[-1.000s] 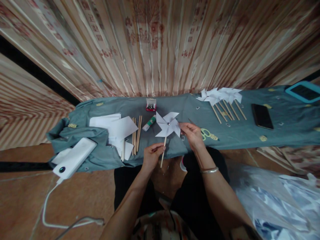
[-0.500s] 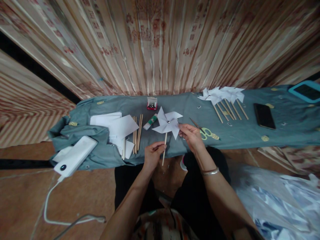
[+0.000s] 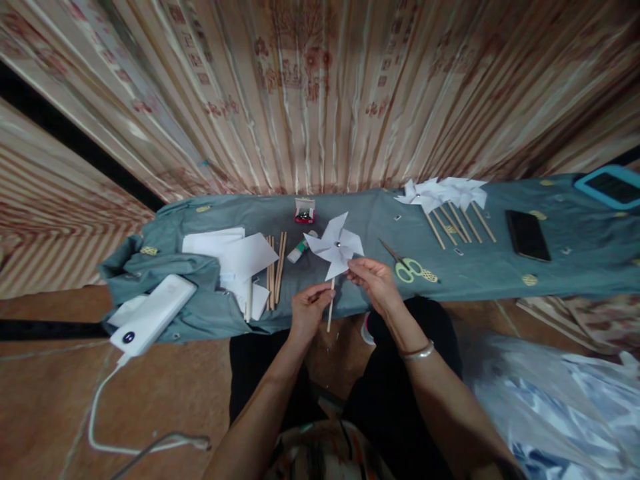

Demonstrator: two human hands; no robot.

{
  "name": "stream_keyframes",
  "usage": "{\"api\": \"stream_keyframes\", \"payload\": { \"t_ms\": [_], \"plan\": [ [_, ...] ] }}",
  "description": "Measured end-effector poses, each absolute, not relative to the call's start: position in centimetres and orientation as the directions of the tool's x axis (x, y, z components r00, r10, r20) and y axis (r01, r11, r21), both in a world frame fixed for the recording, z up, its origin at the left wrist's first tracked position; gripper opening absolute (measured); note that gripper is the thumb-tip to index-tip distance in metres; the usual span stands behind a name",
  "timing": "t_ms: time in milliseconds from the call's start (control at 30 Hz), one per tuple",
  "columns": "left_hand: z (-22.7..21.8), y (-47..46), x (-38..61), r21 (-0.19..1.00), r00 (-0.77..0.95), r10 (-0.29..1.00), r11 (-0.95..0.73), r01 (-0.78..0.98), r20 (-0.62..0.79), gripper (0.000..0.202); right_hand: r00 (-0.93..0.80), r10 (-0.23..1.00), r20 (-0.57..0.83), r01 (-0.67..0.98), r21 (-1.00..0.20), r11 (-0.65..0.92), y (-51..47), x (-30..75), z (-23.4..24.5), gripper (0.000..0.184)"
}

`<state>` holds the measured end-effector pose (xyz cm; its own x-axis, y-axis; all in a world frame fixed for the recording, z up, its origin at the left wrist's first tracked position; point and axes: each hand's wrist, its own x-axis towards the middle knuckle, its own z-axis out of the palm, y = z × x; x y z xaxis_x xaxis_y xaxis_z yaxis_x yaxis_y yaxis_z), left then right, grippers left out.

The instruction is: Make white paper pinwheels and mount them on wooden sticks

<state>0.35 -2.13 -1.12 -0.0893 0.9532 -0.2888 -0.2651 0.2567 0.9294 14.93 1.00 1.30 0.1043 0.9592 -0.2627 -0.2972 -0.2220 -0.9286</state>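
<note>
A white paper pinwheel (image 3: 334, 248) with a shiny pin at its centre is held upright over the front of the cloth-covered table. My left hand (image 3: 309, 308) is closed, pinching its wooden stick between thumb and fingers. At the lower right blade, the thumb and forefinger of my right hand (image 3: 374, 280) close on the paper edge. Just behind the pinwheel lies a glue stick (image 3: 299, 251), partly covered by a blade. A small red box (image 3: 305, 212) with its lid up holds shiny pins. Green-handled scissors (image 3: 407, 268) rest right of my right hand.
Several wooden sticks (image 3: 280, 270) and white paper sheets (image 3: 243, 257) lie to the left, near a white power bank (image 3: 153, 313) with a cable. Several other pinwheels (image 3: 445, 195) lie at the back right, beside a black phone (image 3: 528, 235) and a blue-framed device (image 3: 613, 187).
The pinwheel's blades have turned to a different angle. My right hand has moved a little left and down along with a blade, while my left hand keeps its grip on the stick.
</note>
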Motion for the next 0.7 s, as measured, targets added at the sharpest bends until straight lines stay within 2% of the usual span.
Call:
{"api": "stream_keyframes", "payload": {
  "t_ms": [167, 467, 700],
  "plan": [
    [-1.1, -2.0, 0.6, 0.926, -0.082, 0.952, 0.264, -0.27, -0.295, 0.021, 0.057, 0.981, -0.187, -0.192, -0.966, -0.173, 0.9, 14.4, 1.2, 0.032],
    [-0.3, -0.5, 1.0, 0.89, -0.089, 0.935, 0.294, -0.348, -0.344, 0.027, 0.065, 0.998, -0.004, 0.148, -0.989, -0.013, -0.5, 14.5, 0.0, 0.035],
    [1.0, 0.6, 1.9, 0.819, -0.066, 0.913, 0.326, -0.472, -0.402, 0.04, 0.073, 0.997, -0.025, 0.098, -0.995, -0.032, -1.1, 14.3, -0.3, 0.029]
  ]
}}
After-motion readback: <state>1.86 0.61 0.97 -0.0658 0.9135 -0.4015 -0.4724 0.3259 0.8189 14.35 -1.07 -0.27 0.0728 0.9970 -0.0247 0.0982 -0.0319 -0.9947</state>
